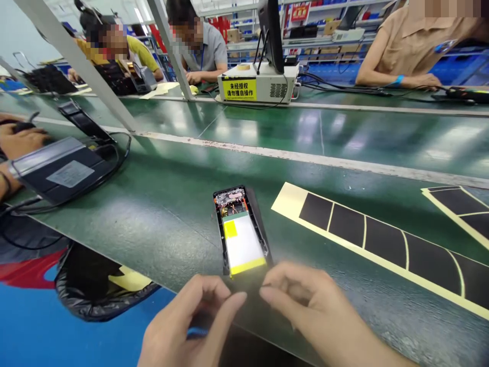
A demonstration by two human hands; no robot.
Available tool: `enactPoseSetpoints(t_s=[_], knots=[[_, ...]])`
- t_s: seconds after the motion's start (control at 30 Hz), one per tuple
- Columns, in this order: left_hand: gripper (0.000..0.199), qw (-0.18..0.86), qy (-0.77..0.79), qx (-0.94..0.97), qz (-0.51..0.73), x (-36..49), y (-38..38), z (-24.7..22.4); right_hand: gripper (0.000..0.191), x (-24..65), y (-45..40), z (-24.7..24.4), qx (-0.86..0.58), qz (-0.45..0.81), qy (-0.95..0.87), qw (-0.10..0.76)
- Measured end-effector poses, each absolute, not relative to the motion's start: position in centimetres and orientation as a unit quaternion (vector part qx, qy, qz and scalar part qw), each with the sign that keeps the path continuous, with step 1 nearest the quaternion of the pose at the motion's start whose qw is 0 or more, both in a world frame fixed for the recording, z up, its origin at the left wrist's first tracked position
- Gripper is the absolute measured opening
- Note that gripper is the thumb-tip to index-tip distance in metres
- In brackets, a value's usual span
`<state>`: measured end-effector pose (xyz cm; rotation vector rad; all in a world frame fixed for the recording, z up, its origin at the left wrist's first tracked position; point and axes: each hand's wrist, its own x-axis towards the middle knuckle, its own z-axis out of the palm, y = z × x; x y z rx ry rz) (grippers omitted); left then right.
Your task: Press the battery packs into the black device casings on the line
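Note:
An opened black device case lies on the green bench in front of me. Inside it are a silver battery pouch with yellow tape and a circuit board with thin wires at the far end. My left hand is just short of the case's near end, thumb and fingers drawn into a pinch. Opposite it, my right hand is also pinched. A dark, blurred patch shows between the fingertips; whether it is a thin black piece they hold, I cannot tell.
A backing strip with black stickers lies to the right, with another strip beyond. At left are a grey-black equipment box, cables and a co-worker's hand. A lined bin stands below the bench edge. People sit across the bench.

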<state>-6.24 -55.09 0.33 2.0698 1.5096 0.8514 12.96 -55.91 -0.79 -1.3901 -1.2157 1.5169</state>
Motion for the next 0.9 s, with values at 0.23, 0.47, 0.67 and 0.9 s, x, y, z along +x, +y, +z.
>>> enactPoseSetpoints(t_s=[0.23,0.47,0.67,0.9], knots=[[0.013,0.202,0.591,0.704,0.339,-4.8,-54.8,-0.8,0.027,13.2,-55.3,-1.1,-0.577,0.551,-0.479,0.366],[0.01,0.148,0.569,0.718,0.372,-4.2,-55.1,-1.5,0.024,13.0,-55.5,-1.4,-0.593,0.358,-0.597,0.404],[0.009,0.138,0.566,0.724,0.369,-4.1,-55.1,-1.8,0.023,12.9,-55.6,-1.4,-0.592,0.292,-0.633,0.404],[0.01,0.118,0.567,0.732,0.36,-4.1,-55.1,-2.1,0.021,12.7,-55.7,-2.2,-0.588,0.183,-0.686,0.387]])
